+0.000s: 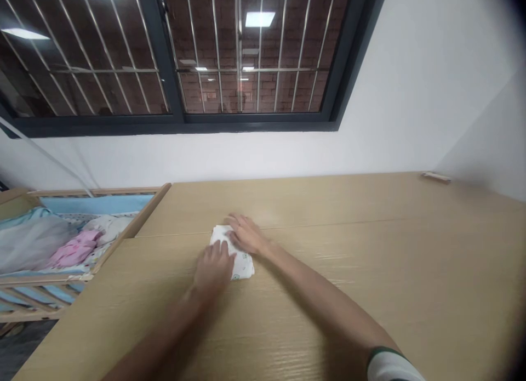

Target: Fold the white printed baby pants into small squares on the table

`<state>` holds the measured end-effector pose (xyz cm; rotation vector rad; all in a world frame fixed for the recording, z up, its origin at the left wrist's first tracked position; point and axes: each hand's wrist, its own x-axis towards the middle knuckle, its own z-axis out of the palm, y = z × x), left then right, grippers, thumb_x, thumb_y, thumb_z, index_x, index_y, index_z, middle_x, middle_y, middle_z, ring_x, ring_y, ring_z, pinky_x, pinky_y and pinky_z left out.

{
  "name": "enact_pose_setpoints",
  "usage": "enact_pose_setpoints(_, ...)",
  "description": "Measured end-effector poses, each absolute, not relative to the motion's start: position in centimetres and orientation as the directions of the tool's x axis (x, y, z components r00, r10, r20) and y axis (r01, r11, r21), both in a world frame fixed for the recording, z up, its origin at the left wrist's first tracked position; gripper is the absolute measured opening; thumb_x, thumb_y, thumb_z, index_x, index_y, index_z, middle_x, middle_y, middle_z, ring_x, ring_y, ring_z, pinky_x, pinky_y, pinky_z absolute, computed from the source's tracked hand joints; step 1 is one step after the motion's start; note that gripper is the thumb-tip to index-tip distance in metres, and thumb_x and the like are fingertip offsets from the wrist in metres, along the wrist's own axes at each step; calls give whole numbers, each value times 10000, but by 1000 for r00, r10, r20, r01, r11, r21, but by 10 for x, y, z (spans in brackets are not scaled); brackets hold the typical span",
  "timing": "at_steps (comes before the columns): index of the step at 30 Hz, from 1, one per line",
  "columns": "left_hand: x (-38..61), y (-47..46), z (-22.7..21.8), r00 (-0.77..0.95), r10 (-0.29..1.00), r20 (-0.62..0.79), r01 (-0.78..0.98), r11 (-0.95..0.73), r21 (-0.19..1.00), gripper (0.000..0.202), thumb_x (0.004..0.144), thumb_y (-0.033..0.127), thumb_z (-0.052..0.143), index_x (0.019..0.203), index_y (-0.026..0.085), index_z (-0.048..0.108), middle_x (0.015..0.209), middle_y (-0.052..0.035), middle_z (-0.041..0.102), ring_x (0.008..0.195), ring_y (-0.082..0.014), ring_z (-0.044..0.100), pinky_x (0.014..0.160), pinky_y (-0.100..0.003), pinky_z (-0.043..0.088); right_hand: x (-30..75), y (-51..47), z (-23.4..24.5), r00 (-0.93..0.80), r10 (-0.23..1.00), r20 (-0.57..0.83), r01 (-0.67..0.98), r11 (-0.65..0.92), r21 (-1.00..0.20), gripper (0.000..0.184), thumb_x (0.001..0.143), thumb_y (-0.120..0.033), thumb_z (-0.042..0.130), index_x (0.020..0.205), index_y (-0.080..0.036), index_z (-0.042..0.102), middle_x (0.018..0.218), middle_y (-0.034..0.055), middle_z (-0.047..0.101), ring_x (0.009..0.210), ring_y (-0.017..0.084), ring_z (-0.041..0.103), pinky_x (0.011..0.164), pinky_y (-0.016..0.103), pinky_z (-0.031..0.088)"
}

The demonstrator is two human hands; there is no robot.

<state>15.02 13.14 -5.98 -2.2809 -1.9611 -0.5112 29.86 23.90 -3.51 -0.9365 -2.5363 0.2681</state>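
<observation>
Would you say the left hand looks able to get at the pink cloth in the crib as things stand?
Probably not without shifting: the left hand is at the white cloth, and a stretch of wooden surface and a raised rail lie between it and the pink cloth.

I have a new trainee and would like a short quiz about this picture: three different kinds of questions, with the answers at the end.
1. True or false: the left hand and the right hand both touch the folded white cloth.

2. Which of these lies in the wooden crib?
A) a brown shoe
B) a crumpled pink cloth
C) a green bottle

3. Fill in the missing word: above the hands, inside the dark window frame, upright metal ____ are seen.

Key:
1. True
2. B
3. bars
</observation>
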Motion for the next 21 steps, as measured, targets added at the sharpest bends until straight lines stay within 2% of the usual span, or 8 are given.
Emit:
enact_pose_setpoints(2, 160, 98, -80, 197, 916, 351, 973, -227, 45, 491, 1007, 404, 377, 1273, 56, 600, 1318, -275, 591, 1202, -407, 569, 962, -526, 486, 293, 217, -31, -818, 505, 274, 434, 856, -282, 479, 1063, -368, 398, 1519, -221, 415, 1608, 129, 348, 1466, 259, 337, 1191, 433, 275)
enact_pose_setpoints(4, 166, 72, -98, 242, 897, 371, 967, -255, -16, 548, 979, 467, 410, 1250, 42, 624, 1288, -285, 610, 1237, -446, 544, 972, -581, 478, 287, 198, -35, -920, 346, 181, 281, 909, -308, 516, 1072, -406, 366, 1563, -248, 351, 1657, 84, 272, 1509, 219, 277, 1212, 386, 255)
enact_pose_setpoints(7, 168, 54, -114, 275, 893, 356, 960, -278, -44, 612, 956, 520, 444, 1205, 1, 650, 1223, -292, 636, 1229, -467, 547, 1010, -625, 446, 281, 185, -51, -968, 236, 87, 192, 915, -355, 548, 1074, -435, 352, 1577, -218, 335, 1660, 93, 257, 1528, 209, 241, 1227, 379, 235)
enact_pose_setpoints(10, 167, 53, -120, 261, 896, 359, 963, -270, -27, 670, 957, 541, 450, 1260, -34, 613, 1284, -313, 598, 1290, -483, 498, 1048, -634, 416, 281, 197, -68, -963, 264, 51, 230, 907, -352, 562, 1067, -480, 356, 1570, -229, 355, 1649, 92, 280, 1536, 225, 216, 1242, 429, 192)
enact_pose_setpoints(12, 166, 55, -123, 236, 891, 389, 967, -254, -5, 723, 942, 562, 481, 1345, -34, 549, 1393, -328, 520, 1374, -505, 402, 1062, -636, 404, 282, 216, -72, -948, 317, 25, 291, 897, -333, 577, 1064, -510, 342, 1583, -257, 325, 1663, 72, 236, 1547, 221, 174, 1253, 440, 147)
enact_pose_setpoints(15, 166, 55, -128, 216, 879, 426, 970, -244, 12, 764, 936, 548, 508, 1433, -30, 456, 1499, -347, 399, 1439, -519, 289, 1071, -636, 397, 283, 250, -69, -924, 381, 8, 362, 884, -296, 603, 1068, -519, 308, 1601, -238, 274, 1675, 70, 176, 1556, 216, 122, 1260, 438, 99)
enact_pose_setpoints(18, 168, 54, -131, 214, 875, 434, 972, -237, -1, 749, 949, 521, 503, 1456, -25, 427, 1515, -353, 374, 1441, -517, 291, 1064, -631, 411, 281, 277, -66, -903, 428, 37, 402, 873, -275, 586, 1077, -480, 288, 1605, -226, 261, 1673, 66, 187, 1554, 212, 133, 1261, 436, 97)
enact_pose_setpoints(21, 165, 58, -128, 216, 894, 394, 973, -230, -10, 679, 951, 452, 519, 1438, -16, 459, 1484, -349, 426, 1411, -501, 368, 1047, -623, 440, 279, 285, -66, -883, 463, 80, 431, 866, -254, 571, 1078, -444, 282, 1602, -217, 269, 1666, 74, 226, 1549, 212, 162, 1257, 437, 115)
